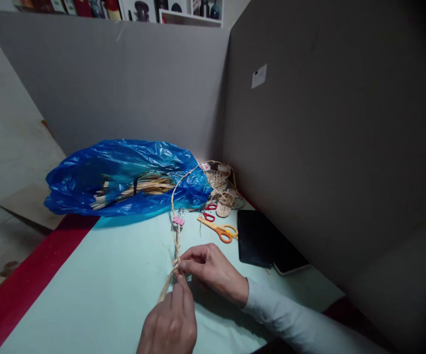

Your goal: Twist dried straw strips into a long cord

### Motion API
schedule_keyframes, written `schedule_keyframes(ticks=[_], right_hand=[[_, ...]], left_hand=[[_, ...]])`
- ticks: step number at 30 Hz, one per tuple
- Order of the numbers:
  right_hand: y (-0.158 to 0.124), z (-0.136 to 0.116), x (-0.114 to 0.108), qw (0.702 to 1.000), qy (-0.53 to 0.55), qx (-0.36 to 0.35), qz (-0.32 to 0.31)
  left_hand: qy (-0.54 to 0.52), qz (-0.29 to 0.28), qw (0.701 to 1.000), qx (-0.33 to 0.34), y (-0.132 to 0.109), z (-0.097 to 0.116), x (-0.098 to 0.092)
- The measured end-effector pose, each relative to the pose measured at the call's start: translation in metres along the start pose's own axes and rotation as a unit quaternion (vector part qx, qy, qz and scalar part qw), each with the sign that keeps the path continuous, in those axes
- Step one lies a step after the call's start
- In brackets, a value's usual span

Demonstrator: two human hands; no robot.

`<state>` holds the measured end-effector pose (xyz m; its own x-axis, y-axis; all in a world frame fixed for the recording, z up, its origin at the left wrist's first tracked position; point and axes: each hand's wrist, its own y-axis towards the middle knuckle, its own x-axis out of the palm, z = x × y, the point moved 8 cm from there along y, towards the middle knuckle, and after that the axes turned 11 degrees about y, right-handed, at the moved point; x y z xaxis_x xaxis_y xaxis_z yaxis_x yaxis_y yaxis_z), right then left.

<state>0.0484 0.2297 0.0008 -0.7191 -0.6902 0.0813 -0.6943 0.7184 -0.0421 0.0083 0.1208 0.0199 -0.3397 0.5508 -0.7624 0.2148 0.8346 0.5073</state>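
A braided straw cord lies on the pale green table, running from my hands up in a long loop toward the blue bag. A pink binder clip is clamped on it partway along. My right hand pinches the cord at its lower end with thumb and fingertips closed. My left hand comes up from below, fingers closed on the loose straw strands just under that pinch. The two hands almost touch.
A blue plastic bag holding straw strips lies at the back. Small woven straw baskets, red scissors, orange scissors and a dark tablet sit to the right. Grey partition walls stand behind and on the right.
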Motion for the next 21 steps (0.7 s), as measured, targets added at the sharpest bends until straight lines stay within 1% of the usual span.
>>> schedule_keyframes(ticks=[3, 5, 7, 9, 11, 13, 14, 15, 17, 18, 19, 21], right_hand=[[0.000, -0.001, -0.001, 1.000, -0.017, -0.014, 0.011], [0.000, 0.000, -0.001, 0.999, -0.031, -0.018, 0.015], [0.000, 0.004, 0.001, 0.999, -0.032, -0.011, 0.011], [0.000, 0.006, 0.003, 1.000, -0.012, -0.006, 0.003], [0.000, 0.005, 0.005, 1.000, 0.009, -0.015, -0.006], [-0.001, 0.002, 0.004, 1.000, -0.001, -0.030, -0.005], [-0.001, 0.000, 0.003, 0.999, -0.018, -0.035, -0.002], [-0.001, -0.002, 0.001, 0.999, -0.038, -0.039, 0.003], [-0.001, -0.004, -0.003, 0.997, -0.065, -0.037, 0.015], [-0.002, -0.005, -0.004, 0.997, -0.066, -0.034, 0.016], [-0.002, -0.006, -0.005, 0.997, -0.061, -0.034, 0.016], [-0.002, -0.007, -0.005, 0.998, -0.043, -0.033, 0.012]], left_hand=[[-0.038, -0.026, 0.999, -0.018, 0.001, 0.008, 0.001], [-0.034, -0.041, 0.998, -0.015, 0.000, 0.010, 0.001], [-0.045, -0.060, 0.997, -0.008, 0.000, 0.006, 0.000], [-0.113, -0.097, 0.989, -0.009, 0.003, -0.009, 0.000], [-0.220, -0.156, 0.962, -0.039, 0.010, -0.031, 0.006], [-0.286, -0.209, 0.924, -0.144, 0.017, -0.062, 0.018], [-0.325, -0.229, 0.900, -0.178, 0.022, -0.071, 0.024], [-0.364, -0.253, 0.875, -0.195, 0.026, -0.073, 0.031], [-0.423, -0.293, 0.835, -0.194, 0.035, -0.068, 0.042], [-0.439, -0.298, 0.825, -0.196, 0.038, -0.066, 0.046], [-0.443, -0.289, 0.825, -0.200, 0.041, -0.065, 0.048], [-0.432, -0.241, 0.843, -0.212, 0.046, -0.069, 0.046]])
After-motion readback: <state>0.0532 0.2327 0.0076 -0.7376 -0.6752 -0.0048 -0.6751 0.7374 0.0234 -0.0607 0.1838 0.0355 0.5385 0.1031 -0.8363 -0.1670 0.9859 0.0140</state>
